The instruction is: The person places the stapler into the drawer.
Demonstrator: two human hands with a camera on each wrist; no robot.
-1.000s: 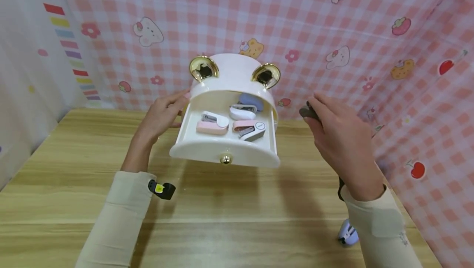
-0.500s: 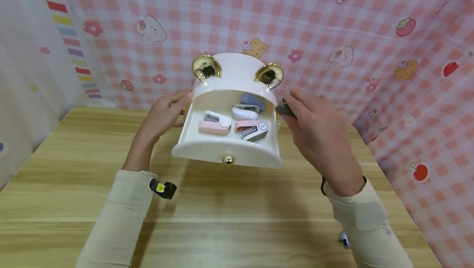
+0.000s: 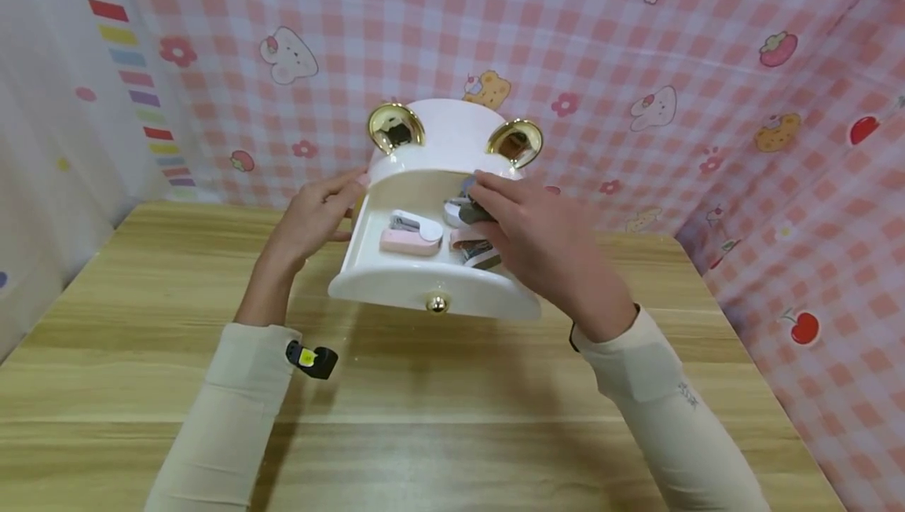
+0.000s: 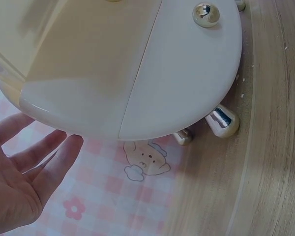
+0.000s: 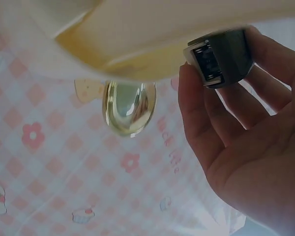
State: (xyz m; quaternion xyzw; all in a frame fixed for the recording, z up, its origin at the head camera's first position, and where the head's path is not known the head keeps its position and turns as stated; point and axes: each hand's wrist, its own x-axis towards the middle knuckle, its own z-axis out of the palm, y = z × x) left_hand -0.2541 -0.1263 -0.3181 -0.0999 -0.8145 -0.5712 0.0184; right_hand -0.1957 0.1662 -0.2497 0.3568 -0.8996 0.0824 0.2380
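Note:
A white frog-like box [image 3: 456,131] with gold eyes has its drawer [image 3: 392,290] pulled out. My right hand [image 3: 551,249] reaches over the drawer's right side, pinching a dark grey-green stapler [image 5: 231,59] between thumb and fingers. Inside the drawer lie a pink-and-white stapler [image 3: 412,242], a white one [image 3: 452,213] and a pink-and-grey one [image 3: 484,254], the last two partly behind the held stapler and hand. Some blue [image 3: 467,185] shows at the back. My left hand [image 3: 311,217] rests against the box's left side, fingers extended along the shell in the left wrist view.
The box stands on a wooden table [image 3: 396,433] on gold feet [image 4: 223,121]. A gold knob [image 3: 437,305] juts from the drawer front. Close behind hangs a pink checked cloth [image 3: 424,33], which also covers the right side.
My right hand has moved left with the dark stapler, from beside the box to over the open drawer. The lilac stapler at the front right is now hidden behind my forearm. My left hand stays put.

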